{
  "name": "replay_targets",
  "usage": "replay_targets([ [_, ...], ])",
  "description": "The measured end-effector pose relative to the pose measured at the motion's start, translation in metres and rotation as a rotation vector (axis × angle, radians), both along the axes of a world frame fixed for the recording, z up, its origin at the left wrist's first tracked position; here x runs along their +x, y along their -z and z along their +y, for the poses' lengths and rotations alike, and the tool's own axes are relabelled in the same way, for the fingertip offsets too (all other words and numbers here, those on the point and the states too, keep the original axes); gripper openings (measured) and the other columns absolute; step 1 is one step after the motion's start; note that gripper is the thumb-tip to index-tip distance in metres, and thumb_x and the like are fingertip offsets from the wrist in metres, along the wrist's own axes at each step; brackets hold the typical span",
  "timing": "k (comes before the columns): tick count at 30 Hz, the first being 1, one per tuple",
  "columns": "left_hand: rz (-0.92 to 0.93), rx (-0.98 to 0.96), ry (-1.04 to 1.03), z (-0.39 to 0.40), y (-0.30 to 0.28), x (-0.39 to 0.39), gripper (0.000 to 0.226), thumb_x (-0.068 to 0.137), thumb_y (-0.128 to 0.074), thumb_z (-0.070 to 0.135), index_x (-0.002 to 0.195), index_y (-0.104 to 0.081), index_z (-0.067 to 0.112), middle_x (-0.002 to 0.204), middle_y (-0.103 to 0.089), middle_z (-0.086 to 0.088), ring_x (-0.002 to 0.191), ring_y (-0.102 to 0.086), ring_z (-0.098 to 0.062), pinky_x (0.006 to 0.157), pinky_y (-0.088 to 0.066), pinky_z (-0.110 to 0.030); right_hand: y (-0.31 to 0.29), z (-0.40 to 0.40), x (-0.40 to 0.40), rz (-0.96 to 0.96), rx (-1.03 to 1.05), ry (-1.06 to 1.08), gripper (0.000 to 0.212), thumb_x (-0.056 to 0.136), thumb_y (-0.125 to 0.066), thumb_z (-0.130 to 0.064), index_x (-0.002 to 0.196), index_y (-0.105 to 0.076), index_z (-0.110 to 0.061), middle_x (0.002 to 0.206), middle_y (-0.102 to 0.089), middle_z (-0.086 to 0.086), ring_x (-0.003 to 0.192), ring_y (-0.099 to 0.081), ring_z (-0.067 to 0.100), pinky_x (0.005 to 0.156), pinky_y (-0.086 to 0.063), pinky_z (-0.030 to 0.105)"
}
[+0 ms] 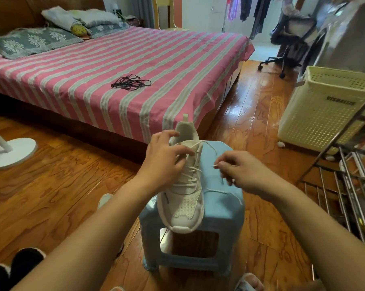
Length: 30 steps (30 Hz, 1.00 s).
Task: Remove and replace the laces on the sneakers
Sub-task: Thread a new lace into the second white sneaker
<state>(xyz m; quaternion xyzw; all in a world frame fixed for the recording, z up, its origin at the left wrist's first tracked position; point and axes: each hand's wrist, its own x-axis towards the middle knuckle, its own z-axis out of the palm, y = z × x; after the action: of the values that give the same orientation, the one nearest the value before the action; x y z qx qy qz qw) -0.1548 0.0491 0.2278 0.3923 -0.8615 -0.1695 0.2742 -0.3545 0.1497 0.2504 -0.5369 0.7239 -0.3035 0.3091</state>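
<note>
A white sneaker (182, 194) sits on a blue stool (223, 208), toe over its near edge; the left hand (163, 159) covers the upper eyelets, grip unclear; the right hand (243, 173) pinches the white lace (216, 164) tip; black laces (131, 82) lie on the bed (93, 80).

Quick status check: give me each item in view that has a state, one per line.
white sneaker: on the blue stool, toe toward the camera, laced in its lower eyelets.
white lace: loose at the top, tip pinched.
left hand: gripping the sneaker's collar.
right hand: pinching the lace tip.
blue stool: upright on the floor.
black laces: loose bundle on the striped bed.
</note>
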Motion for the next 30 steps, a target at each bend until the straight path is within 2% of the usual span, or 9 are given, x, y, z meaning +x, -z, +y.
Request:
replay_targets([
  [4,-0.143,-0.015,-0.024,-0.002,-0.005,-0.018,0.015,0.089,-0.072,0.041,0.102,-0.078,0.046,0.156,-0.036,0.003,0.144,-0.021,-0.027,0.113,-0.021,-0.046,0.022,-0.014,0.020,-0.050,-0.082,0.118,0.014,0.099,-0.059,-0.014,0.091,-0.069,-0.009,0.074,-0.072,0.006,0.057,-0.063,0.011,0.053,-0.047,0.022],
  [11,-0.117,0.132,-0.025,-0.002,-0.012,-0.021,0.012,0.082,-0.079,0.045,0.091,-0.074,0.051,0.159,-0.030,0.010,0.143,-0.015,-0.015,0.112,-0.015,-0.036,0.033,-0.015,0.033,-0.503,-0.116,0.241,0.010,0.098,-0.061,-0.006,0.094,-0.065,0.002,0.072,-0.064,0.011,0.064,-0.059,0.019,0.055,-0.050,0.027],
  [18,-0.119,0.053,-0.022,0.000,-0.008,-0.024,0.007,0.084,-0.079,0.042,0.089,-0.078,0.046,0.157,-0.036,0.011,0.143,-0.021,-0.021,0.110,-0.015,-0.033,0.035,-0.017,0.035,-0.532,-0.095,0.249,0.012,0.097,-0.063,-0.008,0.086,-0.065,-0.003,0.067,-0.064,0.010,0.058,-0.056,0.018,0.056,-0.051,0.031],
  [19,-0.122,0.038,-0.017,0.000,-0.006,-0.024,0.006,0.084,-0.079,0.041,0.088,-0.079,0.045,0.156,-0.038,0.010,0.143,-0.023,-0.022,0.112,-0.016,-0.036,0.035,-0.019,0.034,-0.476,-0.096,0.233,0.014,0.096,-0.065,-0.011,0.083,-0.066,-0.006,0.067,-0.066,0.008,0.058,-0.057,0.018,0.059,-0.053,0.035],
  [21,-0.109,0.014,-0.002,0.000,-0.003,-0.024,0.004,0.086,-0.077,0.039,0.088,-0.079,0.042,0.155,-0.040,0.006,0.143,-0.025,-0.023,0.114,-0.021,-0.043,0.037,-0.022,0.027,-0.120,-0.161,0.167,0.014,0.093,-0.070,-0.023,0.081,-0.068,-0.015,0.071,-0.070,0.000,0.064,-0.062,0.015,0.068,-0.056,0.040],
  [23,-0.068,0.031,0.006,0.002,-0.001,-0.022,0.004,0.087,-0.076,0.038,0.088,-0.078,0.041,0.154,-0.040,0.005,0.143,-0.028,-0.023,0.113,-0.024,-0.044,0.032,-0.022,0.020,0.315,-0.371,0.075,0.012,0.090,-0.072,-0.033,0.094,-0.069,-0.022,0.092,-0.066,-0.008,0.081,-0.062,0.012,0.074,-0.053,0.034],
  [24,-0.030,0.057,0.005,0.002,0.000,-0.021,0.005,0.087,-0.077,0.037,0.087,-0.078,0.042,0.153,-0.040,0.005,0.141,-0.031,-0.022,0.111,-0.025,-0.042,0.028,-0.021,0.017,0.436,-0.469,-0.011,0.017,0.090,-0.070,-0.033,0.103,-0.068,-0.023,0.104,-0.061,-0.007,0.090,-0.059,0.013,0.077,-0.051,0.031],
  [27,0.137,0.160,0.033,0.003,-0.001,-0.016,0.018,0.083,-0.079,0.026,0.077,-0.075,0.043,0.149,-0.040,0.005,0.134,-0.041,-0.019,0.112,-0.034,-0.041,0.026,-0.023,0.012,0.560,-0.527,-0.248,0.022,0.094,-0.059,-0.035,0.109,-0.066,-0.021,0.119,-0.055,-0.004,0.103,-0.055,0.018,0.084,-0.052,0.038],
  [30,0.309,0.196,-0.045,0.001,-0.008,-0.006,0.020,0.083,-0.081,0.012,0.075,-0.076,0.030,0.144,-0.043,0.005,0.128,-0.048,-0.013,0.108,-0.043,-0.037,0.029,-0.024,0.010,0.581,-0.477,-0.254,0.023,0.095,-0.057,-0.039,0.103,-0.067,-0.020,0.116,-0.057,-0.006,0.107,-0.052,0.018,0.089,-0.049,0.038],
])
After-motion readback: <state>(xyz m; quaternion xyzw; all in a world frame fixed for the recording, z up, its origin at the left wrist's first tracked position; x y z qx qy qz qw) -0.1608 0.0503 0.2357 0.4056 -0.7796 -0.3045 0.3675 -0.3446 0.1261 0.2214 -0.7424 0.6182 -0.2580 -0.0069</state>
